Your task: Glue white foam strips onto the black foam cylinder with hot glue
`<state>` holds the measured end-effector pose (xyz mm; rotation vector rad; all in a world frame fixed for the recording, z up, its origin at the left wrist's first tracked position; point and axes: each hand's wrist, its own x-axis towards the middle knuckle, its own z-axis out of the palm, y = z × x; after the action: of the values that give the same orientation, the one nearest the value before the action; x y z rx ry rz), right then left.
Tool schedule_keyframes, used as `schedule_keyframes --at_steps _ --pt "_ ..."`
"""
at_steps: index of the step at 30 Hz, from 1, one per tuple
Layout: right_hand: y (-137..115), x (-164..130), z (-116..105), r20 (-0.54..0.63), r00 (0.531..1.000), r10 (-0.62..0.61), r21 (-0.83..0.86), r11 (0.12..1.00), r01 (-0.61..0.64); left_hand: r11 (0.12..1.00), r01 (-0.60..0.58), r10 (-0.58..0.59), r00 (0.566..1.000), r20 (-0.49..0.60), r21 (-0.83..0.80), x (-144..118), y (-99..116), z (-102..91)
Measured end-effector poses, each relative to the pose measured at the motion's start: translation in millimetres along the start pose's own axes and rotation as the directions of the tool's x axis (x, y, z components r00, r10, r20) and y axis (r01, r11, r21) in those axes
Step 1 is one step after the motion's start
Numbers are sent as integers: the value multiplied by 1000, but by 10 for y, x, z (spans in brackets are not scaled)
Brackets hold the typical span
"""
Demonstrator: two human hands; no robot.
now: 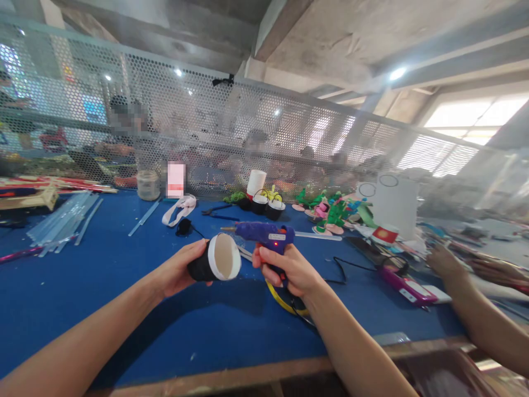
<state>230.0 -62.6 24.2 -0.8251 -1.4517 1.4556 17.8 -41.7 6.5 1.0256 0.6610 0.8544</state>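
My left hand is wrapped round a paper cup covered in black, with a white band at its rim. The cup lies tilted on its side in the air, its open mouth facing right. In my right hand is a blue hot glue gun, held by its handle with a small red light showing. Its nozzle points left, above the cup's rim and apart from it. A clear glue stick juts from the back of the gun. A yellow ring, perhaps a tape roll, lies beneath my right hand.
Clear glue sticks lie at the left, near a jar. Pliers, small black-and-white cups and green figures stand toward a perforated screen. A purple power strip and another person's arm are at right.
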Motion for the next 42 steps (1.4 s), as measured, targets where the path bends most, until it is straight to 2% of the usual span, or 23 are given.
schedule_keyframes --at_steps 6,9,13,17,19,22,26,30,33,37,42 --pt "-1 35 18 -120 992 -28 12 999 30 981 192 -192 981 10 -37 8 4 34" --pt "32 84 5 -217 976 -24 -11 1000 22 974 220 -220 976 6 -49 18 15 37" --pt "96 192 -106 -385 923 7 25 1000 3 968 218 -226 972 -57 -121 24 20 48" --pt "161 316 -255 -448 892 54 20 999 -51 959 249 -262 961 -89 -139 31 15 58" --pt "177 384 -327 -475 877 68 -12 996 -84 967 218 -230 970 -86 -129 42 4 46" --pt "163 509 -459 -527 847 69 -145 975 -169 989 108 -118 988 -99 -103 59 -10 -8" --pt "79 718 -750 -581 813 41 -268 934 -239 998 -6 1 997 -79 -67 57 -5 -97" --pt "-3 880 -1081 -654 755 -40 -425 846 -323 998 -20 22 999 -28 55 47 11 -111" --pt "53 909 -1183 -675 735 -60 -523 742 -420 963 -76 85 996 -25 260 60 10 -91" --pt "269 869 -1078 -660 751 -6 -621 568 -541 862 -100 106 994 17 497 90 -7 -86" --pt "360 819 -906 -655 755 0 -707 350 -614 781 -159 145 987 73 604 126 -45 -119"
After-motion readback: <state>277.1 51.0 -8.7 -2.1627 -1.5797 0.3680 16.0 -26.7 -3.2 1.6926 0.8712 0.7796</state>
